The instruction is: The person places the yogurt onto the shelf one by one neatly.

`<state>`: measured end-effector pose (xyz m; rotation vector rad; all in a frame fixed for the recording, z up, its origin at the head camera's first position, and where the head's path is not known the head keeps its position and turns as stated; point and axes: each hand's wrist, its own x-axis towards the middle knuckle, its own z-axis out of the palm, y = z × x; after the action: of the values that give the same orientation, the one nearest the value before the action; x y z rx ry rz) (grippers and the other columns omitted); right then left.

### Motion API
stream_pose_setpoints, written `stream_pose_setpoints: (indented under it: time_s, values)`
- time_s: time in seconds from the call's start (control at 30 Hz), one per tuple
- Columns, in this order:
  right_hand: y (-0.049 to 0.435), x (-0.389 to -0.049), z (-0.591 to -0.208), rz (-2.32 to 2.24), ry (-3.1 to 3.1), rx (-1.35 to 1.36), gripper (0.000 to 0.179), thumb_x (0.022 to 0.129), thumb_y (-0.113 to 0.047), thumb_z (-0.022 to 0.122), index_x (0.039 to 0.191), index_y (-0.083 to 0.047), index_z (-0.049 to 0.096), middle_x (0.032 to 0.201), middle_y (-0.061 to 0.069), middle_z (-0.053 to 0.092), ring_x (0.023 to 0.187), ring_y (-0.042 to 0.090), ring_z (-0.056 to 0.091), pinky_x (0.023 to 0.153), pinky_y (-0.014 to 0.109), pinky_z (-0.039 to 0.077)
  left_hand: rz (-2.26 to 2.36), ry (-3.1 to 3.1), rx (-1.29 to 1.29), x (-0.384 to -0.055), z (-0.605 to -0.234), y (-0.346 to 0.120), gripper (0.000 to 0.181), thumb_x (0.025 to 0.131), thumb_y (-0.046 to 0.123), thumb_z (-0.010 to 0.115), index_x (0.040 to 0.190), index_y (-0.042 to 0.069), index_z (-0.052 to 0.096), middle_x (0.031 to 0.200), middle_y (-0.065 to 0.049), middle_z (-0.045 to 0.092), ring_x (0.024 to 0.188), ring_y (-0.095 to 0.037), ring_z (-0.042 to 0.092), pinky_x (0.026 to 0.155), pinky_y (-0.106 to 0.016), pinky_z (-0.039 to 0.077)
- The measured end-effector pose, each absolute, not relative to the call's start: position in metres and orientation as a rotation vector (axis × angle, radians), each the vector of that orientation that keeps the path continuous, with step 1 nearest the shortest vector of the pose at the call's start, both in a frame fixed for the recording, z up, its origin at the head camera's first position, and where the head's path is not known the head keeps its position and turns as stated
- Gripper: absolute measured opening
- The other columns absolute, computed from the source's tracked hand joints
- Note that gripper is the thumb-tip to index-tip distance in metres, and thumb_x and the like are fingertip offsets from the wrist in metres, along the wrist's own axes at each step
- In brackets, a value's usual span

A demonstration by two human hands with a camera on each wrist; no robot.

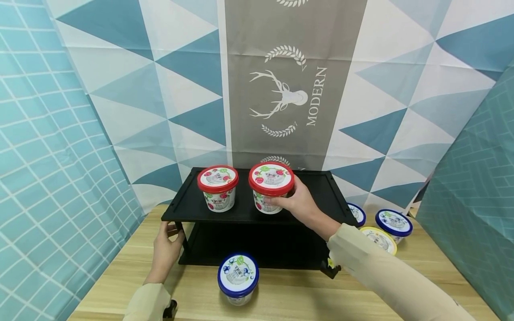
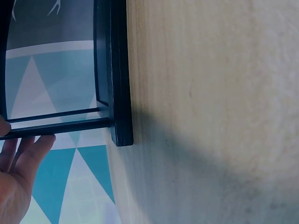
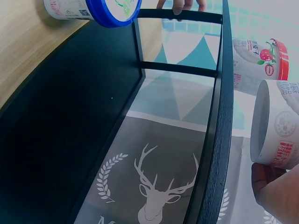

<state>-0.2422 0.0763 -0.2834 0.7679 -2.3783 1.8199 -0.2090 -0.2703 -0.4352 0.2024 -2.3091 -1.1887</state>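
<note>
My right hand [image 1: 299, 201] grips a tub [image 1: 271, 178] with a red lid and strawberry pictures, upright close over the upper board of a black two-tier shelf [image 1: 241, 217]. In the right wrist view, a gap shows between the bottom of this tub [image 3: 264, 123] and the board. To its left, a matching red-lidded tub [image 1: 218, 189] stands on the same board. My left hand [image 1: 165, 249] holds the shelf's left front post, thumb on one side and fingers on the other in the left wrist view.
A blue-lidded tub [image 1: 238, 276] stands on the wooden table [image 1: 297, 298] before the shelf. Right of the shelf are two more blue-lidded tubs [image 1: 394, 223] and a yellow-lidded tub [image 1: 379, 240]. A patterned cloth [image 1: 188, 89] hangs behind.
</note>
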Motion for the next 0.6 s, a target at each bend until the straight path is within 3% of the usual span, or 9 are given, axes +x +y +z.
stream_pose_setpoints:
  time_s: [0.6]
  values:
    - [0.0694, -0.2447, -0.2842, 1.833, -2.387, 0.784, 0.070, 0.078, -0.013, 0.075, 0.136, -0.012, 0.036, 0.131, 0.010, 0.051, 0.118, 0.027, 0.052, 0.098, 0.044, 0.045, -1.194, -2.310, 0.202, -0.2102, -0.4373, -0.2718, 0.042, 0.091, 0.004, 0.053, 0.131, 0.010, 0.041, 0.112, -0.025, 0.056, 0.107, -0.044, 0.057, 0.075, -0.047, 0.051]
